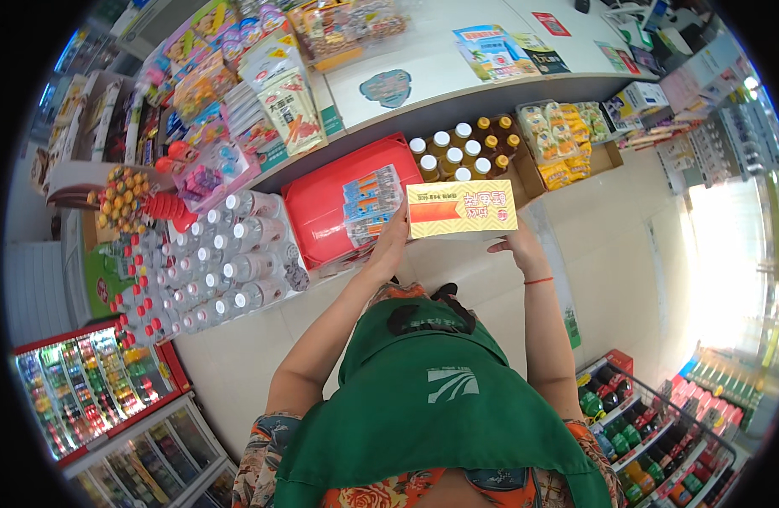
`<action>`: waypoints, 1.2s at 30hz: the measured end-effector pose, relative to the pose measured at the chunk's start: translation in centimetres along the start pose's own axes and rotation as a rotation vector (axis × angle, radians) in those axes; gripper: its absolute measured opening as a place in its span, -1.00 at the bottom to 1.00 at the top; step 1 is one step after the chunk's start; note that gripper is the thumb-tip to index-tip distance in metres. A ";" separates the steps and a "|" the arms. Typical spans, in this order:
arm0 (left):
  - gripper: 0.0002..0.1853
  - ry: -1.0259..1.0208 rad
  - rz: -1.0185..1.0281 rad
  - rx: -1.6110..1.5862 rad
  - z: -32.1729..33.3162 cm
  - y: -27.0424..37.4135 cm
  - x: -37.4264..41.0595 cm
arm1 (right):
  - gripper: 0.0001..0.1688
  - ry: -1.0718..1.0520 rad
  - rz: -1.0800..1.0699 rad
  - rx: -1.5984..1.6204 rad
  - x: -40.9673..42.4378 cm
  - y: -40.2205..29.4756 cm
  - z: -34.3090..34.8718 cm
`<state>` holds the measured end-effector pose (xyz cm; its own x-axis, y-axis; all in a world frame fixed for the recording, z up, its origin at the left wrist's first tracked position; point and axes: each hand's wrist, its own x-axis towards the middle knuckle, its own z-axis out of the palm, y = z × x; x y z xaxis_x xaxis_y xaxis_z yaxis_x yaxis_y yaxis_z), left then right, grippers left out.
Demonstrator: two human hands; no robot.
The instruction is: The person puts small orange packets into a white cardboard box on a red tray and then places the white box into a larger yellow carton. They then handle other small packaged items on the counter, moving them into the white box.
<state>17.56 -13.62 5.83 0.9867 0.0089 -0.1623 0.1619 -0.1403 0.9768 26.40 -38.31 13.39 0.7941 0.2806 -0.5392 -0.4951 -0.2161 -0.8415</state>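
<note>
A yellow cardboard box (462,208) with a zigzag pattern and printed writing is held in front of me between both hands. My left hand (392,244) grips its left end, with the fingertips partly hidden by the box. At its right end and lower edge, my right hand (521,244) supports it, some fingers showing underneath. Just left of the box, a red plastic tray (316,213) bears several blue and orange snack packets (370,200). Behind the box stand white-capped bottles (454,155) and yellow-capped bottles (492,141).
A white counter (427,57) runs across the top, with leaflets and snack packs. Clear bottles (256,235) stand at left, near lollipops (126,200). Yellow packets (576,143) lie in a carton at right. A drinks fridge (91,387) is lower left, a bottle rack (656,444) lower right.
</note>
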 end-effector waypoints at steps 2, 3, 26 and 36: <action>-0.30 0.017 -0.067 -0.053 -0.9 0.5 -1.0 | -0.16 -0.073 0.078 -0.149 1.7 0.7 0.5; -0.27 0.037 -0.141 -0.126 -1.3 0.6 -1.6 | -0.06 -0.113 0.113 -0.227 2.2 0.5 1.1; -0.16 0.452 -0.643 -0.270 -12.3 -4.8 -8.9 | -0.16 -0.289 0.026 -0.527 6.2 0.7 19.5; -0.32 0.559 -0.517 -0.354 -15.6 -7.8 -10.2 | -0.42 -0.270 0.073 -0.455 7.3 3.2 23.9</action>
<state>6.45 2.79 2.03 0.6336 0.4886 -0.5998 0.4986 0.3349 0.7995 22.21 -14.63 6.01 0.6143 0.4677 -0.6355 -0.2949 -0.6109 -0.7347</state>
